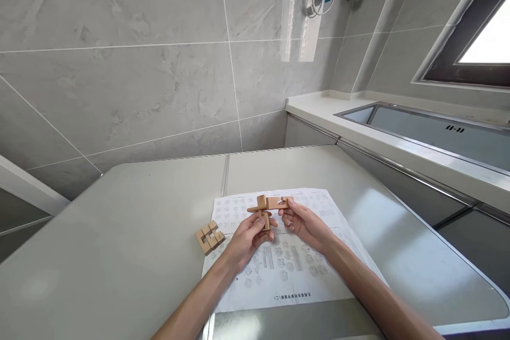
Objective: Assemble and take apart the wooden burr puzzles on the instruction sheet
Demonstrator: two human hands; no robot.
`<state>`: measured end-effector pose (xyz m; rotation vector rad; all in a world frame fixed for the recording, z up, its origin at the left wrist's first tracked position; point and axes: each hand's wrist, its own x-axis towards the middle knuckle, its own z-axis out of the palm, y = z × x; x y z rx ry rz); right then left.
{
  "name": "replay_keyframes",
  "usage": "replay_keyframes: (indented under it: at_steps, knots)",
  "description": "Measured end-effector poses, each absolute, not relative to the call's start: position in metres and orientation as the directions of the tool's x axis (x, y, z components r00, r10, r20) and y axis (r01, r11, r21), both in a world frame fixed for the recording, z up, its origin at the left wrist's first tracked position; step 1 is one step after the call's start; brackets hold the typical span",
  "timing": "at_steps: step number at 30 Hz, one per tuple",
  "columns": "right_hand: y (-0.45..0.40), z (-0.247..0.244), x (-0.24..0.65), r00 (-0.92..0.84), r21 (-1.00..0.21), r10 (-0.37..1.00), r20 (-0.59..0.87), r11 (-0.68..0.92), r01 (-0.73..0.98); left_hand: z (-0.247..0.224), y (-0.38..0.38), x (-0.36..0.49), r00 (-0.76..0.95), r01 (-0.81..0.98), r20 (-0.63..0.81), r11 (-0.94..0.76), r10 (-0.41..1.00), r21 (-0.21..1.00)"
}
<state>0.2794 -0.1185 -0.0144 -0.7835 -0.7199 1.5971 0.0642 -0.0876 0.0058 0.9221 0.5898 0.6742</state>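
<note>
My left hand (245,239) is closed around the lower end of some interlocked wooden puzzle pieces (262,203), its thumb pressed on an upright piece. These pieces cross each other above the fingers. Between its thumb and fingers, my right hand (308,226) pinches the right end of a notched wooden puzzle piece (274,203). That piece lies level, its left end against the crossed pieces; whether it is locked into them I cannot tell. Several more notched wooden pieces (205,244) lie side by side to the left of my left hand.
A large paper sheet (239,297) printed with small diagrams lies under my hands on the pale table (119,255). A seam runs across the tabletop. Beyond it is a grey tiled wall (159,85). To the right stands a counter (314,111) with a sink (422,127).
</note>
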Motion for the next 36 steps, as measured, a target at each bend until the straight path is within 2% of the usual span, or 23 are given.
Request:
replay_keyframes:
  at_steps: [21,29,36]
  knots:
    - [-0.121,-0.014,0.272,-0.204,-0.848,0.976,-0.07,-0.166,-0.504,0.01,-0.091,0.066,0.712,-0.284,-0.101,0.416,0.695,0.864]
    - [-0.126,-0.009,0.268,-0.317,-0.889,0.947,-0.046,-0.184,-0.42,0.014,-0.094,0.068,0.799,-0.228,-0.078,0.421,0.596,0.878]
    - [-0.126,-0.011,0.266,-0.28,-0.91,0.958,-0.054,-0.163,-0.381,0.015,-0.096,0.066,0.87,-0.107,-0.128,0.436,0.476,0.893]
